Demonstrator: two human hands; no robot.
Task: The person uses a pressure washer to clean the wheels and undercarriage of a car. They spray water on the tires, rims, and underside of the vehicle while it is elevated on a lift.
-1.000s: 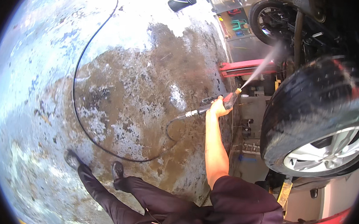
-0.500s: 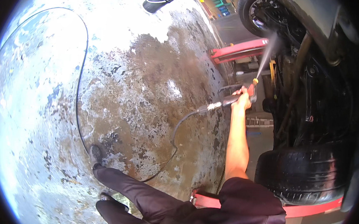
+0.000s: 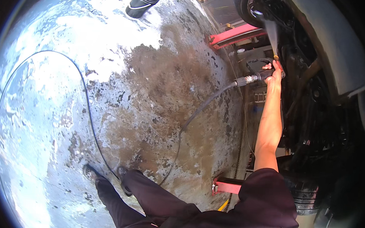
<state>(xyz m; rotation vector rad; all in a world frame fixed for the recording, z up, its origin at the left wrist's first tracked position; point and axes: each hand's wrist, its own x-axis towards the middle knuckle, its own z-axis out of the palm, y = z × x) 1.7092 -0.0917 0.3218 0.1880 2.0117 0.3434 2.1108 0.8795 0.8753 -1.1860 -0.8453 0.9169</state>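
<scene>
My right hand [image 3: 273, 74] is closed around the grip of a pressure washer gun [image 3: 263, 74] at the end of my outstretched arm. From its yellow nozzle [image 3: 276, 57] a fan of water [image 3: 271, 36] shoots up toward the wheel [image 3: 249, 9] of a raised vehicle. A black hose [image 3: 208, 101] joins the gun through a metal coupling [image 3: 247, 80] and runs down to the floor beside my feet. The vehicle's dark underside [image 3: 312, 105] lies to the right of my arm. My left hand is outside the picture.
Red lift arms [image 3: 237, 35] reach under the vehicle, another [image 3: 229, 187] beside my sleeve. A black bucket [image 3: 142, 3] stands at the far left. The hose loops over the worn, wet-looking concrete floor [image 3: 159, 79] and passes my shoes. A second tire [image 3: 306, 199] is low on the right.
My right hand and the spraying gun have moved up and to the right. My feet have shifted, and the view has swung, bringing more of the vehicle's body panel into sight.
</scene>
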